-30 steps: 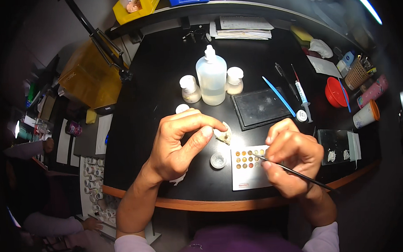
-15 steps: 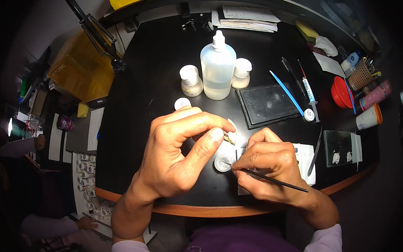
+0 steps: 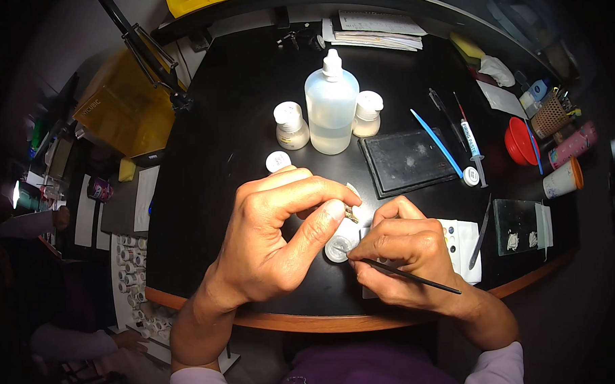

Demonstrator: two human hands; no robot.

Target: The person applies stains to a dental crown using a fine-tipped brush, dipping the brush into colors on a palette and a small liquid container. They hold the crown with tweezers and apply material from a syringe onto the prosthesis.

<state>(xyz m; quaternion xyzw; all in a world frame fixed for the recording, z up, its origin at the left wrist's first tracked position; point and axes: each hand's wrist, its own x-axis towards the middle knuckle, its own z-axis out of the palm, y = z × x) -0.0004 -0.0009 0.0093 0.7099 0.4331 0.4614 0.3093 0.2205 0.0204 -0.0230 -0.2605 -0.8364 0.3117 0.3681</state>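
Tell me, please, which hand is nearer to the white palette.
Right. The right hand is over the white palette, hiding part of it; the left hand is farther off, to the left.

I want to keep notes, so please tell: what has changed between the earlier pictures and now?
The right hand moved left, bringing the brush from the colour palette to the small round dish. Nothing was let go; the left hand still holds the small piece, and the big bottle stayed put.
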